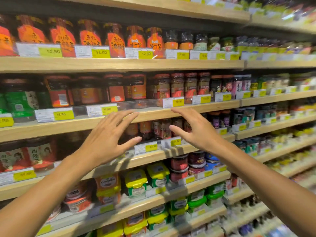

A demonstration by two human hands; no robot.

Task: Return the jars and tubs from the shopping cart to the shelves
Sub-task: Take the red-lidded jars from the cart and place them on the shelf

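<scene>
Reaching: left hand (104, 139) and right hand (196, 130) — both spread open, holding nothing
Shelf (171, 115): jars (162, 129) at 12 o'clock — between the hands

You're standing in a grocery shop aisle: long wooden shelves (119, 65) stacked tier on tier, crowded with rows of labelled sauce jars (177, 85) and lidded tubs (136, 183), and yellow price tags (100, 53) clipped along every front edge.
</scene>
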